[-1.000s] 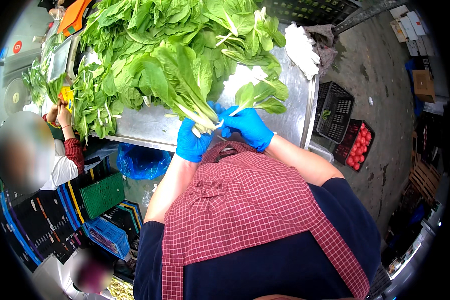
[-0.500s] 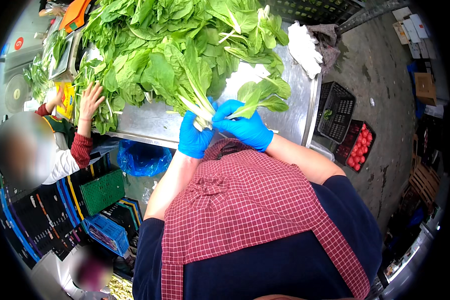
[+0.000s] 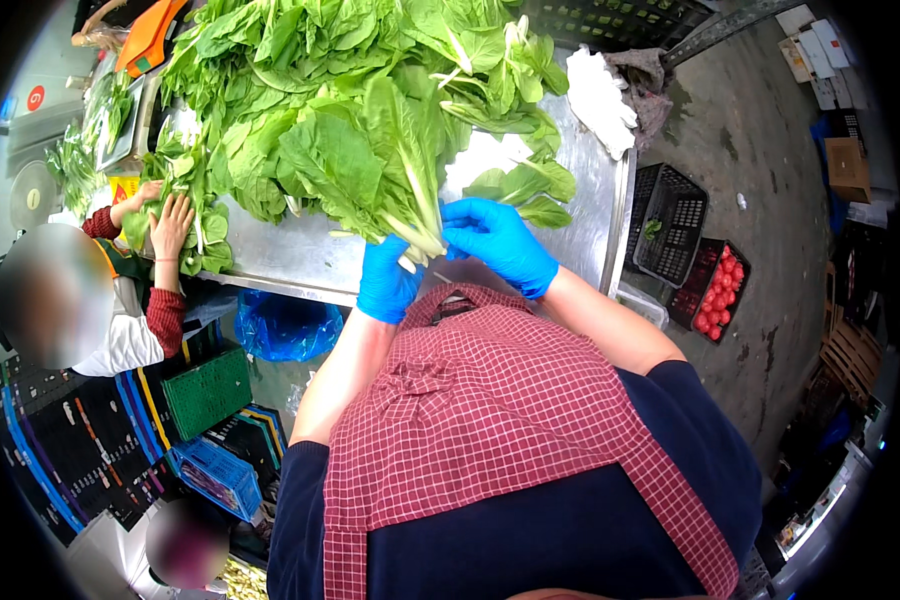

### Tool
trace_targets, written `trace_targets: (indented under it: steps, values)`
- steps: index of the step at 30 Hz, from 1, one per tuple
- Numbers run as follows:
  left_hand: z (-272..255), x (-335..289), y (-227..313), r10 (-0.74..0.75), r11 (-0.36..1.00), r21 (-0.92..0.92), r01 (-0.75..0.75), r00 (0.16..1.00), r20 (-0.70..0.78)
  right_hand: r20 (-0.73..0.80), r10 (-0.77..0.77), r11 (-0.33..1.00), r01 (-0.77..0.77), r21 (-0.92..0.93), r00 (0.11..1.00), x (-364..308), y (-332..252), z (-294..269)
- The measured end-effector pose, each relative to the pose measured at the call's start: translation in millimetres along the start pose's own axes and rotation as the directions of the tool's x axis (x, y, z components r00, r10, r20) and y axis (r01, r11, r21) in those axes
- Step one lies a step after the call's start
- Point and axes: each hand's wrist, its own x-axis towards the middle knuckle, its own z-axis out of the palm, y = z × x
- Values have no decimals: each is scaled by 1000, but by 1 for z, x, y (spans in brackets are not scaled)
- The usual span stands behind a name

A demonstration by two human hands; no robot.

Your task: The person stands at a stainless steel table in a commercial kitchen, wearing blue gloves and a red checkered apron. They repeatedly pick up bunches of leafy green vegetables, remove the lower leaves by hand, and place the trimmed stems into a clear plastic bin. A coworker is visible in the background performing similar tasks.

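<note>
My left hand (image 3: 387, 280), in a blue glove, is closed round the pale stalks of a bunch of leafy greens (image 3: 410, 175). The leaves fan away from me over the metal table (image 3: 315, 250). My right hand (image 3: 500, 245), also gloved in blue, has its fingers bent together against the right side of those stalks; the fingertips are partly hidden. Just beyond the right hand, a few loose leaves (image 3: 530, 185) lie on the table. A large heap of the same greens (image 3: 300, 60) covers the table's far side.
On the left, another person's hands (image 3: 173, 225) rest on greens. A blue-lined bin (image 3: 285, 325) stands below the table edge. To the right are a white cloth (image 3: 600, 100), a black crate (image 3: 670, 220) and a crate of red tomatoes (image 3: 718, 295).
The bunch has turned more upright in my left hand. My right hand has let go of a leaf and moved against the stalks. The other person's hands have come down onto the greens.
</note>
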Motion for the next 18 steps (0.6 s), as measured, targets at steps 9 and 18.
trace_targets:
  steps: [9, 18]
  values:
    - [-10, 1, -4, -57, 997, -46, 63, 990, 130, -78, -91, 991, 83, -103, 993, 3, -4, 11]
    - [-34, 3, -15, -149, 960, -229, 160, 987, 63, -162, -140, 972, 104, -210, 977, -2, -12, 16]
